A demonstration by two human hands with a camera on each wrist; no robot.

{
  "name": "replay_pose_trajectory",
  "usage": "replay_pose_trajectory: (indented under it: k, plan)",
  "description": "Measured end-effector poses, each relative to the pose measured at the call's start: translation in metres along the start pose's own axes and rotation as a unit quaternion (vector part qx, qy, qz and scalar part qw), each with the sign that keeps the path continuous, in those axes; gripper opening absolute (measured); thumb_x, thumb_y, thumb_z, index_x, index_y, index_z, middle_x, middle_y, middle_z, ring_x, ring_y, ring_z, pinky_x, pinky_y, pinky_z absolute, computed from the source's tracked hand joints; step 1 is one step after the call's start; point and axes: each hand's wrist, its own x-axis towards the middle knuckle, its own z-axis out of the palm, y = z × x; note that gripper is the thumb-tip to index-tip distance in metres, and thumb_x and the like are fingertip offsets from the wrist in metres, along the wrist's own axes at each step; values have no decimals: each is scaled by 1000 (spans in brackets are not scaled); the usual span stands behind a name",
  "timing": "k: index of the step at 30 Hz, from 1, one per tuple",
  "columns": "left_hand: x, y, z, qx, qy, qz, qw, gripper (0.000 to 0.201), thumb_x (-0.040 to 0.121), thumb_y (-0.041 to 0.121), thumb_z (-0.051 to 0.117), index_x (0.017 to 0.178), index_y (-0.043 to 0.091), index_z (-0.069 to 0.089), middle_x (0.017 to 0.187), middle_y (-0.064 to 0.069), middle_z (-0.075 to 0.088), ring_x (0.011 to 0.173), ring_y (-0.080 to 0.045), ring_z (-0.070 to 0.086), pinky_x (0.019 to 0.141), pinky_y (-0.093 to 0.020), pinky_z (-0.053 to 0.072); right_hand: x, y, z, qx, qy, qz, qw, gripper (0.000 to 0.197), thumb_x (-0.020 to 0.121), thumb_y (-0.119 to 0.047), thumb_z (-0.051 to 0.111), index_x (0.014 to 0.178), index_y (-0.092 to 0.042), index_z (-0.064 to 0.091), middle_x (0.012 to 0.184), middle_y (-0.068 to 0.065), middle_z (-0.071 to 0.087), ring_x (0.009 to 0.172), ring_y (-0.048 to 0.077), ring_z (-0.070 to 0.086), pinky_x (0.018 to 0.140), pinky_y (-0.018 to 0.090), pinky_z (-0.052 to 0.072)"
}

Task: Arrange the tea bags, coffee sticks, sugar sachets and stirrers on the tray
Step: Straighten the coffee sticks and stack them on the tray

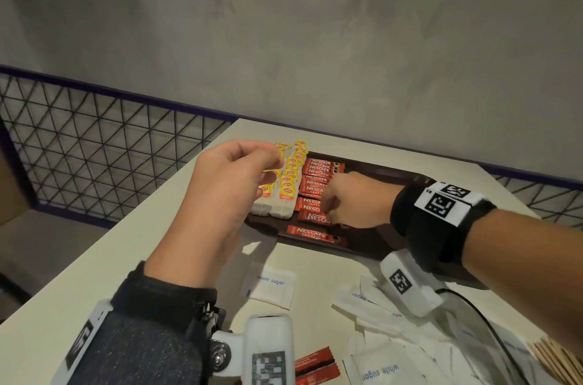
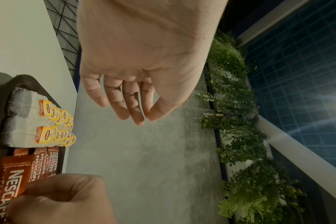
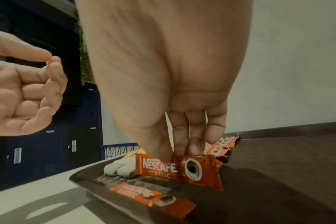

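Coffee sticks point(image 1: 318, 182) lie side by side in a column on the dark tray point(image 1: 372, 250), next to two rows of tea bags point(image 1: 284, 192) at its left end, so each kind keeps its own strip and the tags stay readable. The right hand point(image 1: 350, 201) is down over the near end of that column, thumb and fingers point(image 3: 179, 136) pinching one stick point(image 3: 179, 170) by its upper edge; in the right wrist view it stands on its long edge, tilted, its lower edge at the tray floor, probably so it can be laid flat against the last stick in line. One more stick point(image 1: 310, 233) lies alone nearer the front rim, slightly askew, likely waiting to be squared up. The left hand point(image 1: 233, 182) hovers above the tea bags with fingers loosely curled and nothing in them, thumb tip near the forefinger, seemingly idle or ready to steady the rows. On the pale surface point(image 1: 94, 258) in front of the tray the sugar sachets point(image 1: 394, 337) are scattered in a loose heap, two further sticks point(image 1: 315, 369) lie near the wrist camera, and the wooden stirrers point(image 1: 558, 362) sit at the far right edge, all off the tray
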Motion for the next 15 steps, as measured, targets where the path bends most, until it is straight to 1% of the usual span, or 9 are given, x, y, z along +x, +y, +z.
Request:
replay_pose_trajectory:
  k: [3, 5, 7, 9, 12, 14, 15]
  plan:
    - [0, 0, -1, -1, 0, -1, 1000, 6, 90, 18, 72, 85, 21, 73, 87, 4, 79, 89, -14, 72, 77, -31, 47, 5, -1, 2, 2, -20, 7, 1000, 25, 100, -14, 63, 123, -14, 72, 117, 2, 71, 101, 14, 65, 86, 24, 54]
    - [0, 0, -1, -1, 1, 0, 1000, 6, 90, 18, 72, 85, 21, 73, 87, 4, 79, 89, -13, 72, 77, -31, 47, 8, -3, 4, -15, -20, 3, 1000, 26, 99, -12, 64, 124, -14, 71, 117, 1, 70, 102, 16, 65, 90, 26, 56]
    - [0, 0, -1, -1, 2, -1, 1000, 6, 90, 18, 72, 84, 21, 73, 87, 4, 79, 88, -13, 72, 76, -31, 48, 10, -3, 6, -31, -1, -4, 1000, 26, 98, -11, 65, 123, -16, 70, 111, -2, 66, 97, 14, 61, 87, 25, 55]
    - [0, 0, -1, -1, 3, 0, 1000, 7, 90, 18, 72, 84, 21, 73, 87, 4, 79, 87, -12, 72, 76, -30, 48, 13, -3, 7, -41, 20, -9, 999, 25, 97, -10, 65, 120, -17, 70, 112, -1, 65, 95, 13, 59, 85, 25, 55]
    - [1, -1, 0, 3, 4, 2, 1000, 7, 90, 19, 72, 84, 22, 73, 87, 4, 79, 87, -12, 72, 75, -30, 47, 18, -2, 8, -55, 29, -5, 998, 26, 96, -7, 65, 119, -17, 70, 118, 1, 66, 99, 17, 61, 87, 26, 56]
    - [2, -2, 0, 6, 3, 1, 1000, 8, 90, 19, 72, 83, 22, 73, 86, 5, 79, 87, -12, 73, 76, -30, 47, 19, -2, 8, -59, 32, -6, 998, 26, 96, -6, 65, 120, -17, 70, 116, 2, 65, 103, 19, 62, 87, 26, 56]
    - [2, -2, 0, 6, 2, 1, 1000, 8, 90, 19, 72, 83, 22, 73, 86, 6, 79, 87, -12, 73, 76, -31, 47, 20, -2, 7, -60, 34, -8, 998, 26, 96, -5, 64, 119, -16, 70, 113, 1, 66, 101, 18, 62, 87, 26, 56]
